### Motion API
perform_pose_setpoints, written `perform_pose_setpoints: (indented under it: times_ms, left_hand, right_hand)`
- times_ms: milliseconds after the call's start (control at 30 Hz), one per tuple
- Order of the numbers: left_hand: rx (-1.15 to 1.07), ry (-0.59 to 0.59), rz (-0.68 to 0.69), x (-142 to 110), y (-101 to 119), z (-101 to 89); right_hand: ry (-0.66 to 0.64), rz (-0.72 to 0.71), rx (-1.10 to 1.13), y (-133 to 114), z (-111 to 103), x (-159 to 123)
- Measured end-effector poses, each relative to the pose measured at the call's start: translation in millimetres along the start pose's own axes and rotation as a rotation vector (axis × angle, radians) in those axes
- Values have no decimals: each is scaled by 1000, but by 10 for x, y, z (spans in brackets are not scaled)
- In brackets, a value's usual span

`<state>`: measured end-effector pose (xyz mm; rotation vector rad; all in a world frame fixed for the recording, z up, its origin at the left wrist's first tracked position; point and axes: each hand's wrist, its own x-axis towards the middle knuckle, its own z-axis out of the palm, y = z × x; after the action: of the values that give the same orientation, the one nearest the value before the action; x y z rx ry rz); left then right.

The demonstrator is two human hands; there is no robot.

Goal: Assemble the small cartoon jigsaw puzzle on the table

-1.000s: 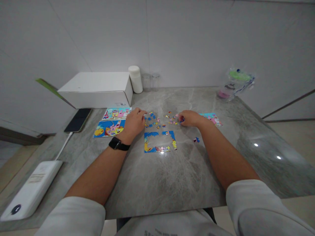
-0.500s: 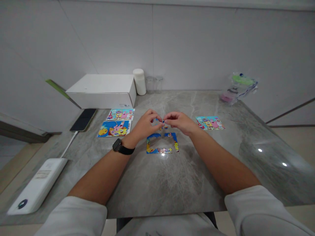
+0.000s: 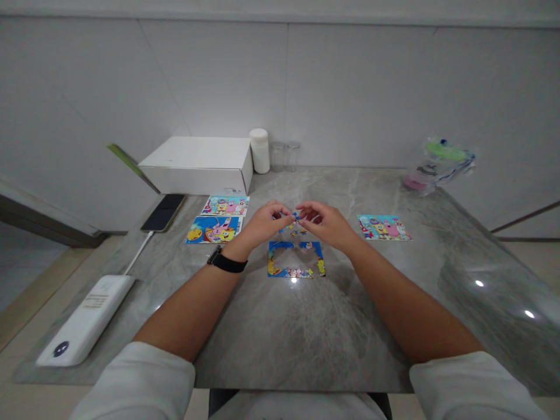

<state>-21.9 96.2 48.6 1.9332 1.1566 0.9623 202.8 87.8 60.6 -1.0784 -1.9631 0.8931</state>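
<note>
The left hand (image 3: 270,224) and right hand (image 3: 327,224), fingertips narrowly curled, pinch a small blue puzzle piece (image 3: 296,216) beyond the multicoloured rectangular puzzle border (image 3: 284,272), between the grey marbled worktop's (image 3: 306,332) near and far edges.

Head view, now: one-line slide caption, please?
Left hand and right hand, a blue puzzle piece between them, beyond a gapped puzzle border on a gray table.

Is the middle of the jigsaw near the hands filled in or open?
Open: the jigsaw is only a partial border, with grey tabletop showing inside it.
</note>
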Motion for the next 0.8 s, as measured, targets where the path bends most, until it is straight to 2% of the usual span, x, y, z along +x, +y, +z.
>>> perform_pose_setpoints:
  times_ms: [167,400,533,633,733,800]
  left_hand:
    - [18,-117,-29,-9,-25,-52]
    - [17,-184,-35,-22,-57,-73]
    - [31,-251,-37,-7,-110,-59]
    - [175,-241,-11,-13,-152,-70]
    - [385,-192,87,-38,-172,-102]
    - [469,-242,139,-58,-169,-117]
  right_hand:
    - [-103,-156,-304,-18,-59,-25]
    - [-140,-275,-470,49,-52,-45]
    - [-165,-281,-554,36,-46,-65]
    - [-192,-248,-601,57,-25,-72]
    - [-299,-171,-657,123,17,-76]
    - [-389,-126,-697,176,50,-81]
